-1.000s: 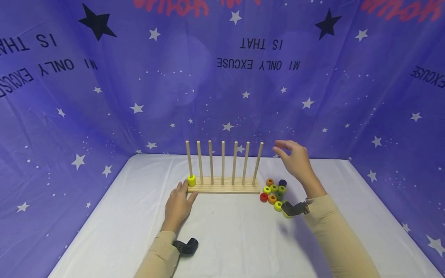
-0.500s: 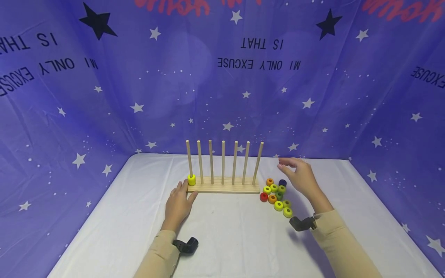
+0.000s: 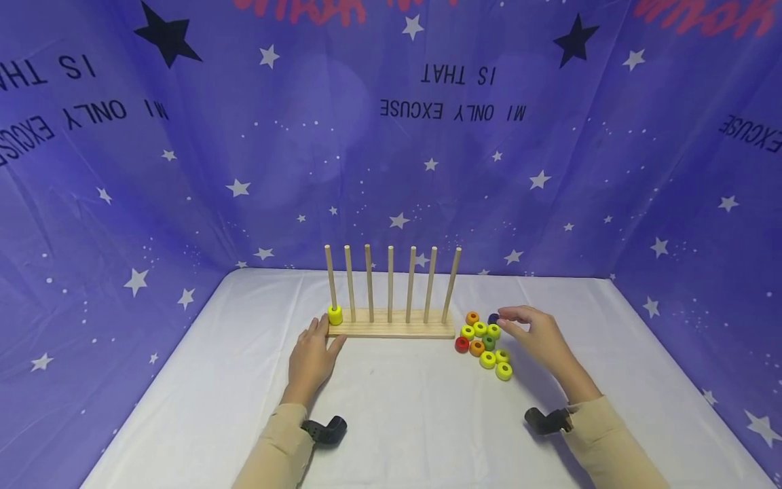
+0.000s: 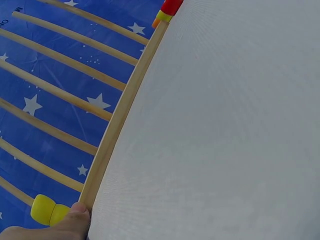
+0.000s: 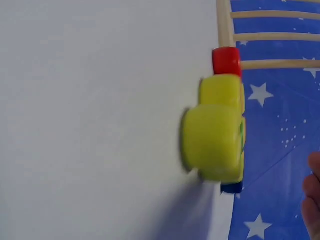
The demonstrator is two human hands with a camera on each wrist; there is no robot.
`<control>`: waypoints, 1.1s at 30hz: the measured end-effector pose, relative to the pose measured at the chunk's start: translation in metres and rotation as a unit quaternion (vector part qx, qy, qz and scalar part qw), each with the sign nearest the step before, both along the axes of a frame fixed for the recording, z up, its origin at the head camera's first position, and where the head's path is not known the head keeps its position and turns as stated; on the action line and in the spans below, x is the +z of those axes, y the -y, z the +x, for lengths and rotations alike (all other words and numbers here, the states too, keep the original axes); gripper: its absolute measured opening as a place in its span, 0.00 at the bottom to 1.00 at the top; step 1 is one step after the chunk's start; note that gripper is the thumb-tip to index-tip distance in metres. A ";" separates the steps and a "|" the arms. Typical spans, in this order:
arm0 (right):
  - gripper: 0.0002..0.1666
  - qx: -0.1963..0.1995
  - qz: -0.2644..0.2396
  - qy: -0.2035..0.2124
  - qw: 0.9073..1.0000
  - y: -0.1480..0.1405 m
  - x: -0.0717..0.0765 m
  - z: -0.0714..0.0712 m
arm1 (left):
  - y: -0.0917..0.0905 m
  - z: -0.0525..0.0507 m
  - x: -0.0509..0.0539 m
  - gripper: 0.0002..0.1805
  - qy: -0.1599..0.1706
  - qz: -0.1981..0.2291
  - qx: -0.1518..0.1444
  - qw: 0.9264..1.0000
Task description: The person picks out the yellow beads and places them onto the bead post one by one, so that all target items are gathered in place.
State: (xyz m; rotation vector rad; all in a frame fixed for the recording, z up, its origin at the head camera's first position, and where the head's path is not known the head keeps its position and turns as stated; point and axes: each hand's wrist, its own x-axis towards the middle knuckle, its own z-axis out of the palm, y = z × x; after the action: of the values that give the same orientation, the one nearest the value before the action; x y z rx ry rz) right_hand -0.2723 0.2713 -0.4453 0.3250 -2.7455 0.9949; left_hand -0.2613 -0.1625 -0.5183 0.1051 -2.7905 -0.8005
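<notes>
A wooden rack (image 3: 391,330) with several upright pegs stands on the white table. Two stacked yellow beads (image 3: 335,315) sit on its leftmost peg; the left wrist view shows both beads (image 4: 47,210). My left hand (image 3: 310,360) rests against the rack's left end, its thumb (image 4: 79,210) touching the front edge. To the right of the rack, my right hand (image 3: 537,336) reaches in with thumb and forefinger apart, right beside a dark blue bead (image 3: 493,318). Whether the fingertips touch that bead cannot be made out. Fingers (image 5: 312,190) show at the right wrist view's edge.
Beside the rack's right end lie loose beads: a red one (image 3: 461,345), orange ones (image 3: 477,348), a green one (image 3: 489,342) and several yellow or yellow-green ones (image 3: 504,371). A purple star-printed cloth (image 3: 397,170) hangs behind and at both sides of the table.
My right hand has come down from above the loose beads to the dark blue bead at the back of the group. The left hand and the rack stay in place.
</notes>
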 end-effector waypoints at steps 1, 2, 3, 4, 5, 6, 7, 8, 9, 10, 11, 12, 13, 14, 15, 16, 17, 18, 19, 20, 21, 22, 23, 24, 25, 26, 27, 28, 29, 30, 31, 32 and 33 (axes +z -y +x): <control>0.22 0.002 0.005 0.005 1.000 -0.003 -0.002 0.002 | 0.000 0.000 0.000 0.40 0.001 0.000 0.000 1.000; 0.22 0.003 0.007 0.010 1.000 -0.005 -0.004 0.003 | 0.000 0.000 0.000 0.40 0.002 0.000 0.000 1.000; 0.22 0.005 0.011 0.015 1.000 -0.008 -0.006 0.005 | 0.000 -0.001 -0.001 0.40 0.003 0.000 0.000 1.000; 0.22 0.007 0.014 0.021 1.000 -0.010 -0.008 0.007 | 0.000 -0.001 -0.001 0.40 0.004 0.000 0.001 1.000; 0.22 0.011 0.018 0.023 1.000 -0.013 -0.010 0.008 | 0.000 -0.002 -0.001 0.40 0.005 0.000 0.000 1.000; 0.21 0.014 0.018 0.027 0.999 -0.015 -0.012 0.010 | 0.000 -0.002 -0.001 0.40 0.005 0.000 0.000 1.000; 0.20 0.018 0.021 0.030 0.999 -0.017 -0.014 0.011 | 0.000 -0.003 -0.001 0.40 0.005 -0.001 0.000 1.000; 0.20 0.021 0.023 0.034 0.999 -0.018 -0.017 0.013 | 0.000 -0.003 -0.001 0.40 0.005 0.000 0.000 1.000; 0.19 0.023 0.026 0.037 0.999 -0.020 -0.018 0.015 | 0.000 -0.003 -0.001 0.40 0.005 0.000 0.000 1.000; 0.19 0.026 0.027 0.041 0.998 -0.020 -0.020 0.016 | 0.000 -0.003 -0.001 0.40 0.004 0.000 -0.001 1.000; 0.18 0.029 0.028 0.044 0.998 -0.021 -0.021 0.017 | 0.000 -0.003 -0.001 0.40 0.003 0.000 -0.001 1.000; 0.18 0.031 0.028 0.049 0.998 -0.022 -0.023 0.018 | 0.000 -0.003 -0.002 0.40 0.002 0.000 -0.001 1.000; 0.18 0.033 0.029 0.054 0.998 -0.022 -0.024 0.019 | 0.000 -0.003 -0.002 0.40 0.001 0.000 -0.001 1.000; 0.18 0.034 0.027 0.060 0.997 -0.022 -0.025 0.020 | 0.000 -0.002 -0.002 0.40 0.000 0.002 -0.001 1.000; 0.18 0.036 0.026 0.065 0.997 -0.022 -0.025 0.021 | 0.000 -0.002 -0.002 0.40 0.000 0.002 -0.001 1.000; 0.18 0.038 0.024 0.072 0.996 -0.022 -0.026 0.022 | 0.000 -0.002 -0.002 0.40 -0.001 0.002 -0.001 1.000; 0.18 0.040 0.022 0.079 0.996 -0.022 -0.027 0.023 | 0.000 -0.002 -0.003 0.40 -0.001 0.002 -0.001 1.000; 0.18 0.041 0.021 0.084 0.995 -0.022 -0.028 0.024 | 0.000 -0.002 -0.003 0.40 -0.001 0.003 -0.001 1.000; 0.19 0.043 0.020 0.089 0.995 -0.022 -0.029 0.024 | 0.000 -0.002 -0.003 0.40 -0.001 0.003 0.000 1.000; 0.19 0.044 0.018 0.093 0.995 -0.021 -0.029 0.024 | 0.000 -0.002 -0.003 0.40 -0.002 0.003 -0.001 1.000; 0.20 0.045 0.017 0.095 0.994 -0.021 -0.030 0.025 | 0.000 -0.002 -0.003 0.40 -0.002 0.003 -0.001 1.000; 0.20 0.046 0.015 0.096 0.994 -0.021 -0.030 0.025 | 0.000 -0.002 -0.004 0.40 -0.002 0.003 -0.001 1.000; 0.21 0.047 0.013 0.096 0.994 -0.021 -0.031 0.025 | 0.000 -0.002 -0.004 0.40 -0.002 0.004 0.000 1.000; 0.21 0.048 0.011 0.096 0.994 -0.020 -0.031 0.025 | 0.000 -0.002 -0.003 0.40 -0.002 0.004 0.000 1.000; 0.22 0.049 0.009 0.096 0.994 -0.020 -0.032 0.025 | 0.000 -0.002 -0.003 0.40 -0.002 0.004 0.000 1.000; 0.22 0.050 0.007 0.094 0.994 -0.020 -0.032 0.025 | 0.000 -0.002 -0.003 0.40 -0.003 0.005 0.000 1.000; 0.22 0.050 0.006 0.092 0.995 -0.020 -0.033 0.025 | 0.000 -0.002 -0.003 0.40 -0.003 0.005 0.000 1.000; 0.22 0.051 0.005 0.088 0.995 -0.020 -0.034 0.025 | 0.000 -0.001 -0.003 0.40 -0.004 0.004 0.000 1.000; 0.22 0.051 0.005 0.083 0.995 -0.020 -0.035 0.025 | 0.000 -0.001 -0.003 0.40 -0.005 0.004 0.000 1.000; 0.22 0.051 0.006 0.077 0.996 -0.020 -0.036 0.025 | 0.000 -0.002 -0.003 0.40 -0.005 0.003 0.000 1.000; 0.22 0.051 0.006 0.070 0.996 -0.020 -0.036 0.025 | 0.000 -0.002 -0.003 0.39 -0.006 0.002 -0.001 1.000; 0.22 0.049 0.006 0.063 0.997 -0.021 -0.037 0.024 | 0.000 -0.002 -0.003 0.39 -0.006 0.001 -0.001 1.000; 0.21 0.047 0.007 0.056 0.997 -0.021 -0.038 0.024 | 0.000 -0.002 -0.003 0.39 -0.007 0.000 0.000 1.000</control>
State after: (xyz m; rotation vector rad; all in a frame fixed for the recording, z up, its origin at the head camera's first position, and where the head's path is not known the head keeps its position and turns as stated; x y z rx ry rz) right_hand -0.2486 0.2921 -0.4832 0.4152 -2.8613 1.0484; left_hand -0.2630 -0.1628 -0.5216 0.0984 -2.7770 -0.7981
